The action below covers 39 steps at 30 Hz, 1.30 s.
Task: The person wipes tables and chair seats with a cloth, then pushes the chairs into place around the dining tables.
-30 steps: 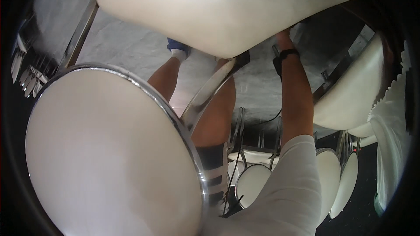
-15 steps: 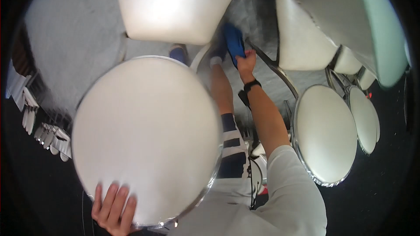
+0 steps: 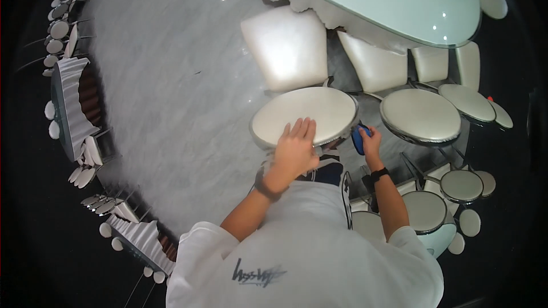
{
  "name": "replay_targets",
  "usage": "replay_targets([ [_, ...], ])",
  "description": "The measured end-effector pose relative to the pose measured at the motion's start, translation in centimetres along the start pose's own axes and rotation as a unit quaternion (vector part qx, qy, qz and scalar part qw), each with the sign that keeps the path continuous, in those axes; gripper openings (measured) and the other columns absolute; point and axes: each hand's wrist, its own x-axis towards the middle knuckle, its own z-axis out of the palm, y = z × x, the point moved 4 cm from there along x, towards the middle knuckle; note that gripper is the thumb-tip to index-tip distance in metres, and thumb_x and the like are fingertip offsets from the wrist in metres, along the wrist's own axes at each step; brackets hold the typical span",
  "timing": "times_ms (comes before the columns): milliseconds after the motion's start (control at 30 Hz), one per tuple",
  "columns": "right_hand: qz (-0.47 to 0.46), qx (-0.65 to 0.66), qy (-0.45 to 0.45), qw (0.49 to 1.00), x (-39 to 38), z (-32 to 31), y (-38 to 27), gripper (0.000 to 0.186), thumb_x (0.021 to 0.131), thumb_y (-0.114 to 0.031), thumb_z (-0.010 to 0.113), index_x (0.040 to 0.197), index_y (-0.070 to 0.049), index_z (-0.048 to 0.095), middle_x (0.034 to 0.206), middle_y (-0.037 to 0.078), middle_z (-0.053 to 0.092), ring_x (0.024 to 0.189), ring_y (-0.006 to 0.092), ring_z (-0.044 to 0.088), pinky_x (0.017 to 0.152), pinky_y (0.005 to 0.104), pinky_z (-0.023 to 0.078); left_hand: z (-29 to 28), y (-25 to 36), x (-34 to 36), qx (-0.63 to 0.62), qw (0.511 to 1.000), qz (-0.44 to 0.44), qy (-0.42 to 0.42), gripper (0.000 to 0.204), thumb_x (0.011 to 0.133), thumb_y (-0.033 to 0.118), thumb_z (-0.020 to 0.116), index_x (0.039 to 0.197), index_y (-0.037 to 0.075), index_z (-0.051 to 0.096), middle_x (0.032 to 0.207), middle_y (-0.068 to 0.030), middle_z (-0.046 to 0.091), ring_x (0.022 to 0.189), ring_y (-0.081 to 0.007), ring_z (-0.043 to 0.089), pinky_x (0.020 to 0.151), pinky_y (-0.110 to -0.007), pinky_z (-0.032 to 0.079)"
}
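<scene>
A chair with a round cream back (image 3: 337,105), edged in shiny metal, and a pale padded seat (image 3: 288,51) stands right in front of me. My left hand (image 3: 297,148) lies flat on the chair back, its fingers stretched out and close together. To the right of that chair back, my right hand (image 3: 370,144) is closed around a small blue oblong thing (image 3: 358,139); its kind cannot be made out. That hand hangs in the gap before the neighbouring chair's round back (image 3: 421,115).
A large round table with a glossy pale green top (image 3: 377,0) and a draped cloth stands ahead to the right, with more cream chairs around it. Grey patterned floor (image 3: 171,97) spreads on the left. Further tables and chairs line the far left; more chairs stand behind at right.
I have straightened up from a bend. My right hand has come up from low beside the chair with the blue thing. The left hand has shifted on the chair back.
</scene>
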Motion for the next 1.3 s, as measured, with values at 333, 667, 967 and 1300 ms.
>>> replay_targets([
  [333, 0.025, 0.002, 0.016, 1.0, -7.0, -11.3, -0.2, 0.029, 0.094, -0.022, 0.076, 0.097, 0.007, 0.073, 0.077, 0.002, 0.066, 0.069, 0.0098, 0.055, 0.066, 0.0277, 0.047, -0.6, 0.2, -1.1, 0.011, 1.0, 0.009, -0.005, 0.056, 0.063, 0.008, 0.064, 0.119, 0.002, 0.067, 0.117, -0.0197, 0.071, 0.104, -0.0397, 0.069, 0.088, -0.047, 0.057],
  [667, -0.258, -0.12, 0.017, 0.958, -5.6, -15.0, -11.5, 0.024, 0.096, -0.023, 0.072, 0.096, 0.001, 0.077, 0.076, 0.011, 0.069, 0.066, 0.0218, 0.063, 0.065, 0.037, 0.049, 1.8, -1.1, -0.8, 0.042, 0.999, 0.006, 0.023, 0.058, 0.063, 0.007, 0.065, 0.122, 0.005, 0.07, 0.123, -0.0174, 0.072, 0.111, -0.0383, 0.069, 0.091, -0.045, 0.058],
  [967, -0.483, -0.197, 0.136, 0.842, -4.3, -14.1, -22.8, 0.017, 0.098, -0.015, 0.066, 0.094, -0.001, 0.073, 0.089, 0.017, 0.06, 0.08, 0.0372, 0.063, 0.073, 0.0464, 0.049, -1.3, 4.2, 0.7, 0.103, 0.962, -0.104, -0.229, 0.074, 0.077, 0.012, 0.073, 0.148, 0.005, 0.051, 0.156, -0.0206, 0.047, 0.145, -0.0395, 0.045, 0.116, -0.043, 0.042],
  [1300, -0.502, -0.026, -0.129, 0.855, -5.8, -11.7, -35.9, 0.007, 0.098, -0.002, 0.063, 0.095, 0.003, 0.066, 0.084, 0.012, 0.061, 0.074, 0.025, 0.06, 0.066, 0.0328, 0.047, -6.7, 13.7, 11.0, -0.309, 0.94, 0.145, 0.003, 0.06, 0.087, 0.003, 0.065, 0.146, 0.005, 0.054, 0.142, -0.019, 0.061, 0.132, -0.0352, 0.057, 0.113, -0.04, 0.043],
])
